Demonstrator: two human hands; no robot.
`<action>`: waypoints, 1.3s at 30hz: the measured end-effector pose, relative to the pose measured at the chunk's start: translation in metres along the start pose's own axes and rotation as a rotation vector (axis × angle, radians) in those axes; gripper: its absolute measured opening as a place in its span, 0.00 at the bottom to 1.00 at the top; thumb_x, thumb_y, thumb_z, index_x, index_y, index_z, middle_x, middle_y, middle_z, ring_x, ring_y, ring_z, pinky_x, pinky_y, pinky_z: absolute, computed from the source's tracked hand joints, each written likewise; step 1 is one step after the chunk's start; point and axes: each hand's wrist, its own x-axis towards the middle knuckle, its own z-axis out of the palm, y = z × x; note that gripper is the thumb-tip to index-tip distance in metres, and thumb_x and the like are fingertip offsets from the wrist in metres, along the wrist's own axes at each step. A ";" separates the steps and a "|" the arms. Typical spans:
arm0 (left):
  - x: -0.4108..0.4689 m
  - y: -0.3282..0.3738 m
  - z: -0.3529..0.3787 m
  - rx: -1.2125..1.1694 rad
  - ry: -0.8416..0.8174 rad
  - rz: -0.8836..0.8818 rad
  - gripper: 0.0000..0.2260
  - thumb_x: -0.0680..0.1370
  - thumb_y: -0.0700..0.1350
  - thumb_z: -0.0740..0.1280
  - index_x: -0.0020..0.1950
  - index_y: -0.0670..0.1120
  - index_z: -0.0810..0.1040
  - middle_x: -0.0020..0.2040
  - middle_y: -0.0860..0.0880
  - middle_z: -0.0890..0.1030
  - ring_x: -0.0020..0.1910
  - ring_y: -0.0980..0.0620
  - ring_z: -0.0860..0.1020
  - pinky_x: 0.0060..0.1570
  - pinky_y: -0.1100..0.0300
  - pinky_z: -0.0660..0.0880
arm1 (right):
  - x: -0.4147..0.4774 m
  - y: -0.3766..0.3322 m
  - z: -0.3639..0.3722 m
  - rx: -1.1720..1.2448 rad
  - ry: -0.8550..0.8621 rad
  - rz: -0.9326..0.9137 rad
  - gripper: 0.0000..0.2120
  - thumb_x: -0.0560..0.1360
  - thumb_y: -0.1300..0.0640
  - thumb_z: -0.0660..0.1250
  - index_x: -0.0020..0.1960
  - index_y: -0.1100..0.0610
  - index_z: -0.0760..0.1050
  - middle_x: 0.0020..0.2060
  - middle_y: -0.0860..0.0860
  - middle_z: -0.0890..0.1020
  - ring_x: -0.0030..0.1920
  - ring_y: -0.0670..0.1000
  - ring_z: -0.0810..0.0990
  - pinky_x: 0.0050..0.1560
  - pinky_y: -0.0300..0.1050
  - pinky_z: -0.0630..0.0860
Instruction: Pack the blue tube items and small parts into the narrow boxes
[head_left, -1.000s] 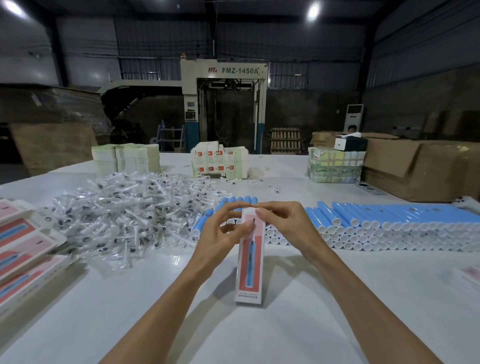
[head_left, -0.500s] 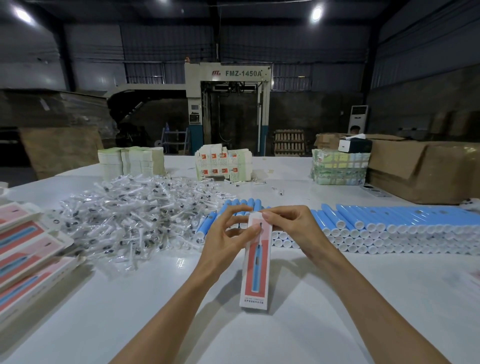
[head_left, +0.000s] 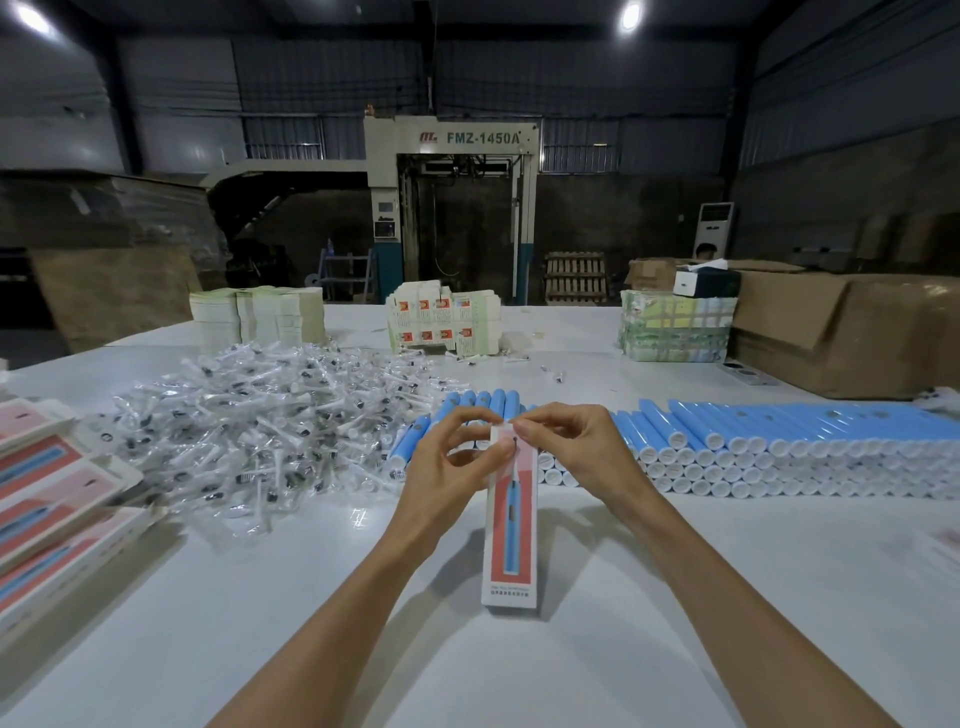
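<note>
While left hand (head_left: 448, 467) and right hand (head_left: 577, 451) pinch it | slim rectangular box (head_left: 511, 551)

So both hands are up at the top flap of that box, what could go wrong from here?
1. The narrow box seems to stand on its small end on the table, pinched only at the top by the left hand and right hand; its foot could slide or tip.
2. The stacked blue tubes lie close behind both hands; a knock might set some rolling.
</note>
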 end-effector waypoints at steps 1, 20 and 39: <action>0.000 0.000 0.001 -0.010 0.019 -0.006 0.16 0.79 0.50 0.78 0.64 0.50 0.80 0.56 0.46 0.86 0.53 0.43 0.88 0.49 0.48 0.86 | -0.001 -0.002 0.004 -0.057 0.029 0.023 0.11 0.79 0.49 0.74 0.60 0.49 0.86 0.49 0.46 0.88 0.50 0.49 0.88 0.54 0.47 0.84; -0.025 -0.012 0.041 0.463 -0.165 0.285 0.11 0.83 0.41 0.71 0.63 0.54 0.80 0.59 0.57 0.82 0.60 0.60 0.80 0.62 0.57 0.76 | -0.141 -0.017 -0.167 -1.030 0.349 0.350 0.35 0.81 0.45 0.70 0.82 0.47 0.57 0.75 0.49 0.67 0.67 0.57 0.76 0.57 0.54 0.74; -0.023 -0.016 0.031 0.725 -0.249 0.397 0.14 0.81 0.35 0.71 0.52 0.56 0.84 0.54 0.57 0.78 0.58 0.53 0.73 0.53 0.55 0.69 | -0.227 0.014 -0.309 -1.702 0.333 0.583 0.23 0.84 0.50 0.62 0.78 0.49 0.70 0.75 0.52 0.72 0.75 0.54 0.68 0.74 0.53 0.64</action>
